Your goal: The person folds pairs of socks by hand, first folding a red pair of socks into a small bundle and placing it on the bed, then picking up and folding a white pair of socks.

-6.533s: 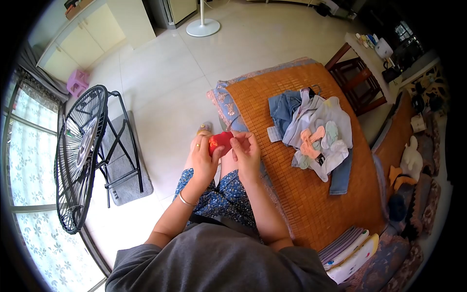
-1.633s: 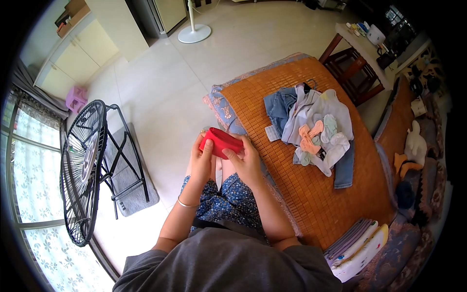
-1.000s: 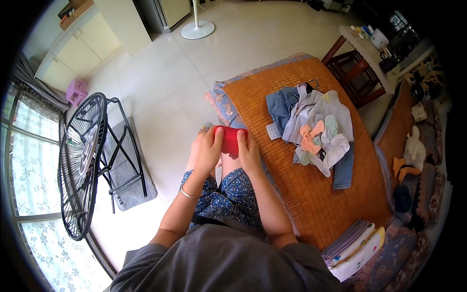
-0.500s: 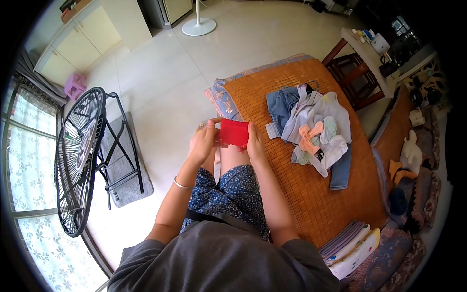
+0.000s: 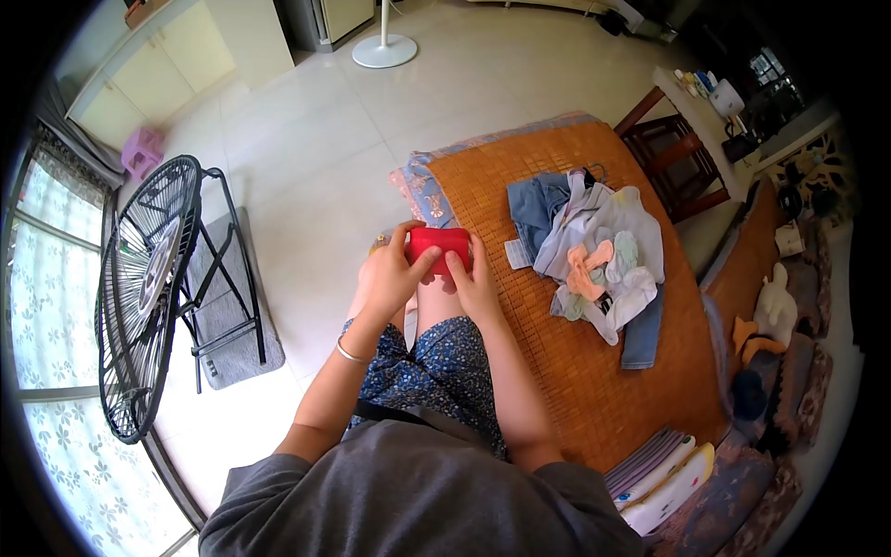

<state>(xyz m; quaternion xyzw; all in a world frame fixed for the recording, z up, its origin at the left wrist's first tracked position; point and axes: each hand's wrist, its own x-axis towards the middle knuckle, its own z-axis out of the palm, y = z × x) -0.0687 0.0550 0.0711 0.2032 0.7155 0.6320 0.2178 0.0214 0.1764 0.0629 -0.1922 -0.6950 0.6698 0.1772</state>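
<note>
Above my lap, a small red bundle (image 5: 440, 242) that looks like folded cloth is held between both hands. Its exact kind does not show. My left hand (image 5: 399, 268) grips its left side, with the thumb pressed on the front and fingers behind. On the right side, my right hand (image 5: 475, 280) closes round it in the same way, its thumb on the front face. The two thumbs lie close to each other near the bundle's lower edge. To the right, a loose heap of clothes (image 5: 603, 243) with jeans, pale garments and small orange and white pieces lies on the woven mat (image 5: 520, 371).
A stack of folded cloths (image 5: 664, 487) lies near my right side. Left of me, a round-backed black folding chair (image 5: 158, 288) stands by the curtained window. A wooden stool (image 5: 677, 153) and a table are beyond the mat. A white stand base (image 5: 384, 52) rests on the floor ahead.
Both thumbs have come from the edges onto the front of the red bundle. The bundle now looks rounder and more compressed than its flat rectangle before. The view has shifted slightly.
</note>
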